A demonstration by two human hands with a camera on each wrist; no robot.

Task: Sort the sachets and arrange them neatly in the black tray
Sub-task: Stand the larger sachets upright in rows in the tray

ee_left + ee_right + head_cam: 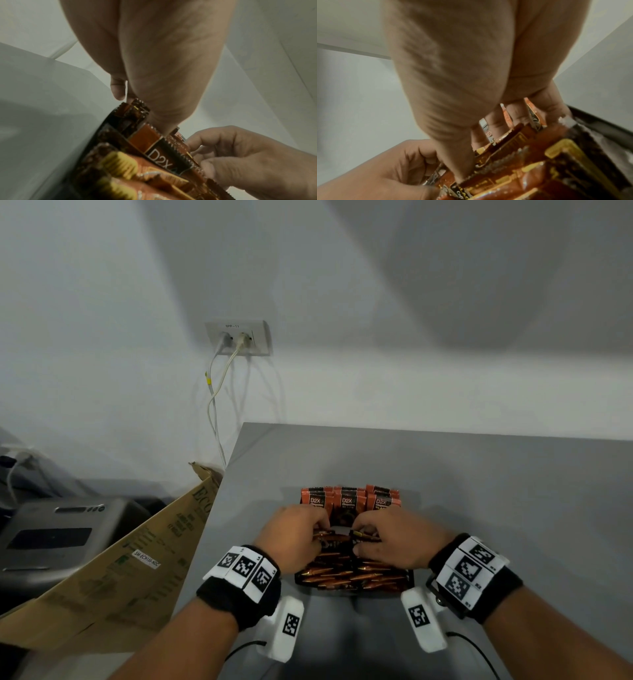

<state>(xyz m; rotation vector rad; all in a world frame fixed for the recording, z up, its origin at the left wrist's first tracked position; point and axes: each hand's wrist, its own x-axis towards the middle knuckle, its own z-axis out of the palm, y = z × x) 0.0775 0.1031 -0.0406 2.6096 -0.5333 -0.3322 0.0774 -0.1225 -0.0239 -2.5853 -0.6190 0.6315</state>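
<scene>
A black tray [409, 579] full of orange-and-black sachets [346, 575] sits on the grey table. Upright sachets marked D2X [348, 501] stand in rows at its far end. Both hands are over the middle of the tray. My left hand [297, 534] curls its fingers round a bunch of sachets [149, 139]. My right hand [387, 539] pinches the tops of neighbouring sachets [513, 143], with fingers slipped between them. The tray's black rim [597, 120] shows in the right wrist view. The fingertips of both hands are mostly hidden among the packets.
The grey table [496, 481] reaches back to a white wall. A cardboard box [113, 573] leans at the table's left edge, beside a grey machine [58, 535]. A wall socket [239, 337] with cables hangs above.
</scene>
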